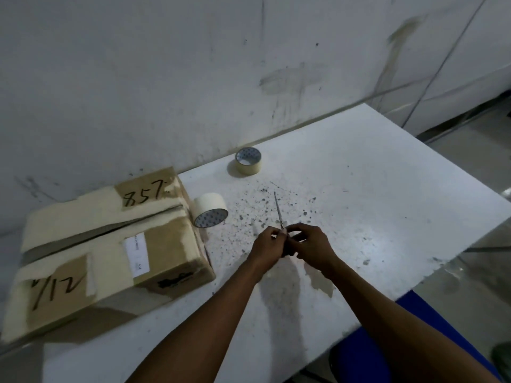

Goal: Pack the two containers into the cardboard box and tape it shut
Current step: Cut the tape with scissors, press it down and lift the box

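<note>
At the near right edge a blue seat [409,322] shows below the tabletop, with grey floor [470,277] beyond it. The white table [359,189] runs from near left to far right; its top is scuffed and peppered with dark specks, thickest around the middle. Over that speckled patch both forearms reach in and the hands meet. The left hand [269,246] and the right hand [311,246] both have fingers curled around the handles of a pair of scissors [279,212], whose closed blades point away toward the wall. To the left, the cardboard box [116,244] sits on the table's left end, flaps folded down with a dark seam between them, its top patched with cream tape and marked with handwritten numbers. A tape roll on its side [210,209] touches the box's right face. Farther off, a second tape roll [248,161] lies flat near the far edge. Behind stands a stained, scratched grey wall [166,78].
</note>
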